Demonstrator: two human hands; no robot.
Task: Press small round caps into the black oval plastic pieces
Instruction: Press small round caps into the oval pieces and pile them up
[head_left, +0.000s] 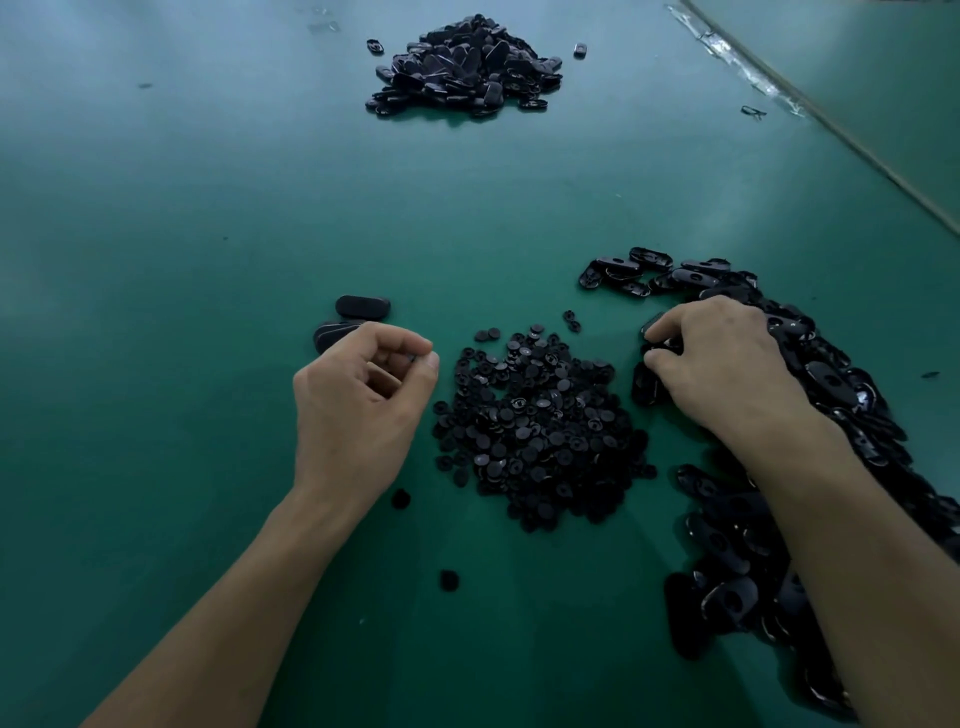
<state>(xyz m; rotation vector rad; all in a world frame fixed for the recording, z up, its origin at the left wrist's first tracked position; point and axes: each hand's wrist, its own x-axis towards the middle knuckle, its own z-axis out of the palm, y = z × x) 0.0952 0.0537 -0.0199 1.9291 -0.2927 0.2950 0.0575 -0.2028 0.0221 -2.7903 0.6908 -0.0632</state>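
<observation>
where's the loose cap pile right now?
Head view, low centre of the green table: the cap pile lies between the left hand and the right hand, with the heap of oval pieces just to its right.

A single wide-angle head view looks forward and down on the table (208, 208), close above the left hand (363, 395) at 9 o'clock and right hand (727, 374) at 3; far pile (467, 62) at 12.
</observation>
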